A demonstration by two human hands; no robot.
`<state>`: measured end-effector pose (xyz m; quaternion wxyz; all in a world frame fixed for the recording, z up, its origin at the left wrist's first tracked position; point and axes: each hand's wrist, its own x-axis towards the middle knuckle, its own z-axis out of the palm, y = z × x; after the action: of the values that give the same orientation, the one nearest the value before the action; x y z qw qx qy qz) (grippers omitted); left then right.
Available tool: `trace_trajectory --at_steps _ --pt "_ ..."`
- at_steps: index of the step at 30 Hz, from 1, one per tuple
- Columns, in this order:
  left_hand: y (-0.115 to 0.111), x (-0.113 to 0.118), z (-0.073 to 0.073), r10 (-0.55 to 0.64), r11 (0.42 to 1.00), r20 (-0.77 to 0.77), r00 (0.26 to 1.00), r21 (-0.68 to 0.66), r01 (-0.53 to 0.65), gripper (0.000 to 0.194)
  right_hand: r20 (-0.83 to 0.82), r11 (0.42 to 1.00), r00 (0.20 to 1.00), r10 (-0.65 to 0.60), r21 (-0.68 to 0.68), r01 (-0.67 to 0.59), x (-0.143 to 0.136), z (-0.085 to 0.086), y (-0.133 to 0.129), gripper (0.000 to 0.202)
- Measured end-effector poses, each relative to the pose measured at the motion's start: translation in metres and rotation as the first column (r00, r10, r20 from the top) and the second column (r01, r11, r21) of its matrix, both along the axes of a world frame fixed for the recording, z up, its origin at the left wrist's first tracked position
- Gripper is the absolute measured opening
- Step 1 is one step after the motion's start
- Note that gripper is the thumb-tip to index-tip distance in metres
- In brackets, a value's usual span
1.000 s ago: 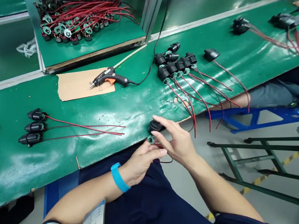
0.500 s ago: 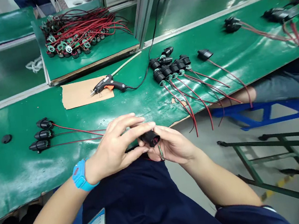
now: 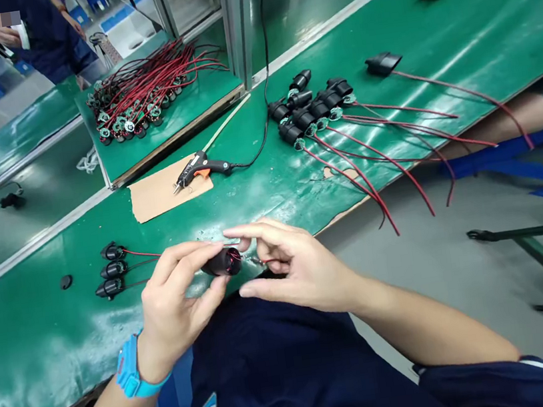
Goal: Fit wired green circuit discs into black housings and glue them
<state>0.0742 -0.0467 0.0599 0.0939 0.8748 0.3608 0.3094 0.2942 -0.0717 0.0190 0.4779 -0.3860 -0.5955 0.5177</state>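
My left hand (image 3: pixel 176 298) grips a black cylindrical housing (image 3: pixel 219 263) between thumb and fingers, its open end facing right. Inside the opening, thin red wires show. Just to the right is my right hand (image 3: pixel 294 261), with thumb and index finger spread apart and the other fingers curled around a red wire (image 3: pixel 268 261). The right index fingertip is near a small pale green piece (image 3: pixel 231 241) above the housing's mouth. Whether it touches that piece I cannot tell. Several finished-looking black housings (image 3: pixel 115 269) with red wires lie left of my left hand.
A black hot glue gun (image 3: pixel 203 166) rests on cardboard (image 3: pixel 150 203). Several black housings with trailing wires (image 3: pixel 317 113) lie beyond my right hand. A raised green board (image 3: pixel 117 168) carries a heap of wired parts (image 3: pixel 149 92). A small black disc (image 3: pixel 65 281) lies at left. A metal post (image 3: pixel 236 26) stands behind.
The black housing is now in my left hand, its mouth clear of my right hand. My right hand has drawn back to the right, thumb and index finger spreading. The camera view has turned.
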Motion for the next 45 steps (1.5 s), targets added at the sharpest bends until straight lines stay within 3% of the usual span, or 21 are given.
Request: trace_trajectory --at_steps 4,15,21,27,32,37,40,45 --pt "0.000 0.001 0.000 0.015 0.999 0.036 0.999 -0.041 -0.013 0.037 0.072 0.970 0.986 -0.148 0.206 0.130 -0.003 0.003 0.001 0.036" --pt "-0.003 0.009 -0.007 0.062 0.998 0.036 0.997 0.019 -0.063 0.034 0.091 0.799 0.890 -0.447 0.488 0.351 -0.007 0.003 0.007 0.009" --pt "-0.004 0.010 -0.008 0.065 0.993 0.062 0.996 0.094 -0.070 0.033 0.093 0.797 0.891 -0.444 0.496 0.345 -0.009 0.008 0.007 0.006" --pt "-0.005 0.002 -0.013 0.089 0.952 0.039 0.995 0.291 -0.097 0.037 0.192 0.825 0.890 -0.414 0.492 0.278 -0.011 0.008 0.010 0.027" --pt "-0.006 -0.006 -0.020 0.059 0.915 0.022 0.998 0.398 -0.063 0.043 0.223 0.828 0.897 -0.382 0.514 0.225 -0.017 0.010 0.016 0.018" --pt "-0.006 -0.009 -0.024 0.072 0.896 -0.032 0.997 0.441 -0.050 0.038 0.286 0.697 0.800 -0.528 0.684 0.216 -0.025 0.011 0.019 0.006" --pt "-0.006 -0.011 -0.027 0.109 0.889 -0.035 0.993 0.451 -0.082 0.038 0.357 0.621 0.712 -0.605 0.771 0.141 -0.031 0.012 0.019 0.005" --pt "-0.004 -0.020 -0.031 0.131 0.892 -0.044 0.990 0.442 -0.098 0.035 0.439 0.547 0.586 -0.681 0.837 0.008 -0.041 0.016 0.022 0.007"
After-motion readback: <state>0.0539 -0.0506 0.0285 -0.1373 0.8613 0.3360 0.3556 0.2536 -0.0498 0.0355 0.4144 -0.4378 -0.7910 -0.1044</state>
